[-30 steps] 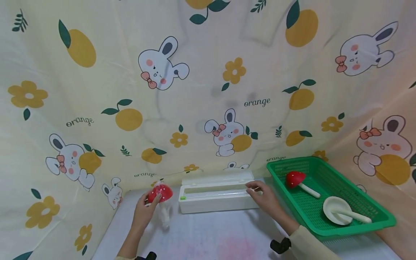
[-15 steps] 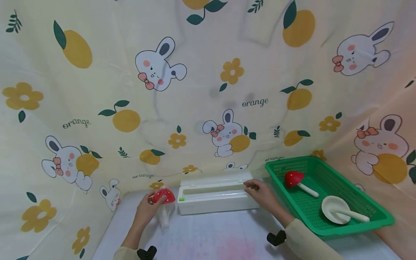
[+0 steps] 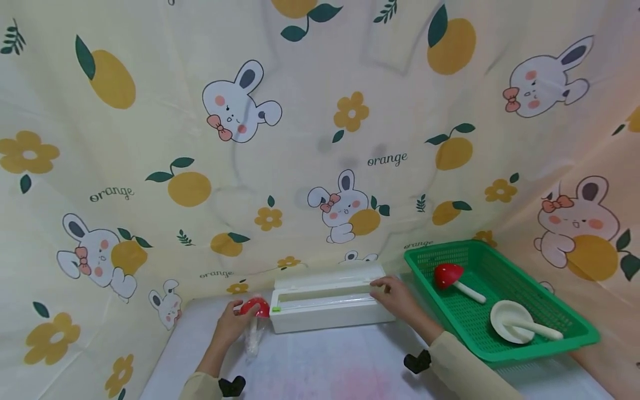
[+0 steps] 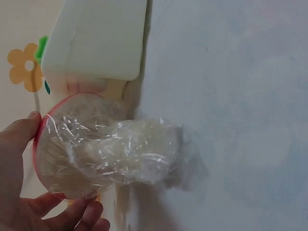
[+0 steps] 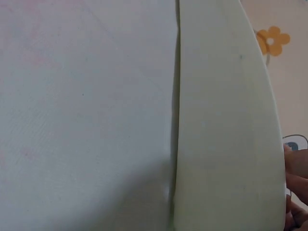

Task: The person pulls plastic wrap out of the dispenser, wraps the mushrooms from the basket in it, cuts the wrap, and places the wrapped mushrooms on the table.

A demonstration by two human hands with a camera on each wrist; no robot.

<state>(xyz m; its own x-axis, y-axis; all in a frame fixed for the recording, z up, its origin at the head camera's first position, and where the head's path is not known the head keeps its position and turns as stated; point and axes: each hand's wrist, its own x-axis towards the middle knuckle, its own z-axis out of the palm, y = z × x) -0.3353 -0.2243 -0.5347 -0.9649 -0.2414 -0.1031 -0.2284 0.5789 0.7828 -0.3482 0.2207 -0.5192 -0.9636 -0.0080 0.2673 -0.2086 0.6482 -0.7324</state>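
The left hand (image 3: pixel 231 325) grasps a red mushroom (image 3: pixel 257 307) by its cap — probably light and stiff, though its clear film (image 4: pixel 144 154) looks slippery; the cap's rim seems the surest hold. Just beside it sits a white box (image 3: pixel 332 319) — right hand (image 3: pixel 395 295) at its right end, grip unclear.

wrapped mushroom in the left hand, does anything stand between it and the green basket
Yes. In the head view, the open white box lies between the wrapped mushroom in the left hand and the green basket, and the right hand is at the box's right end.
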